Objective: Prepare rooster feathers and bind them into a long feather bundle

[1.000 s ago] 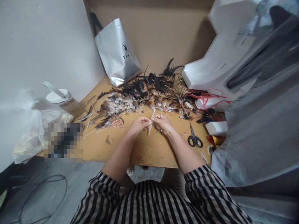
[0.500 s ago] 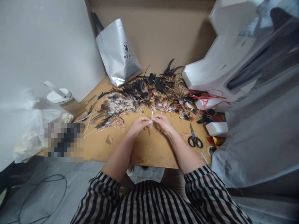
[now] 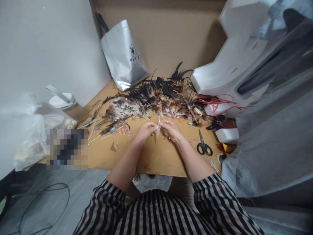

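My left hand is closed in a pinch on a small pale feather, whose pointed end hangs below the fingertips. Right beside it, my right hand is also pinched, its fingertips meeting the left ones. A thin white strip sticks up from between the hands, and more thin white ends show at the right fingers. How the strip runs around the feather is too small to tell. Just beyond the hands lies a long pile of brown, black and white feathers.
Black-handled scissors lie on the yellowish table, right of my hands. Red ribbon trails beside white foam blocks. A silver bag stands behind the feathers. A lidded container and a plastic bag are at left.
The pale feather shows more clearly below my left fingertips, pointing down. My right fingers have shifted slightly at the white strip; both arms stay in place.
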The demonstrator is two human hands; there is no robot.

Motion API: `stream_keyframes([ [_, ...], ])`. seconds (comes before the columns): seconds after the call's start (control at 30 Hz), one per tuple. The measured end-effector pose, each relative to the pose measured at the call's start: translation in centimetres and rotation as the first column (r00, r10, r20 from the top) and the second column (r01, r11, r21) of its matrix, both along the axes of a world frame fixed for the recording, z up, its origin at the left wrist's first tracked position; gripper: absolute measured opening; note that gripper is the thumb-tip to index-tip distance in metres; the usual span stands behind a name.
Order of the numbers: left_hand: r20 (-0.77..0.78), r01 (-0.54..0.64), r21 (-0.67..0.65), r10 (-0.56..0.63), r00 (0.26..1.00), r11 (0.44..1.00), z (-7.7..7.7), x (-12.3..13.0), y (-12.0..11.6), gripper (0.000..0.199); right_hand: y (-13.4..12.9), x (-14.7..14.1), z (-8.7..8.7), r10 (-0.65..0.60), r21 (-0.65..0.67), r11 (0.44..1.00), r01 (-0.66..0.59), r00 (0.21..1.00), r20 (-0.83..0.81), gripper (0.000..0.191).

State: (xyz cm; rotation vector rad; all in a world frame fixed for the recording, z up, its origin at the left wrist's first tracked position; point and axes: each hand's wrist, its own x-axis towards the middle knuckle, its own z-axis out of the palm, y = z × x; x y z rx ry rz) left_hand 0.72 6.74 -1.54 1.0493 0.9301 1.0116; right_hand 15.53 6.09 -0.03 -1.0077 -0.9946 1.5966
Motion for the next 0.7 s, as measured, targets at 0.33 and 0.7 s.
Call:
stream_keyframes([
  [0.33,0.023,-0.018,0.012,0.017,1.0,1.0,-0.16,-0.07,0.2,0.029,-0.27,-0.19,0.19,0.015,0.002,1.0,-0.015,0.999,0.034,0.029],
  [0.7,0.015,0.02,0.03,-0.021,1.0,0.999,-0.57,0.09,0.18,0.028,-0.06,0.06,-0.22,0.047,0.002,0.999,-0.047,0.999,-0.025,0.028],
])
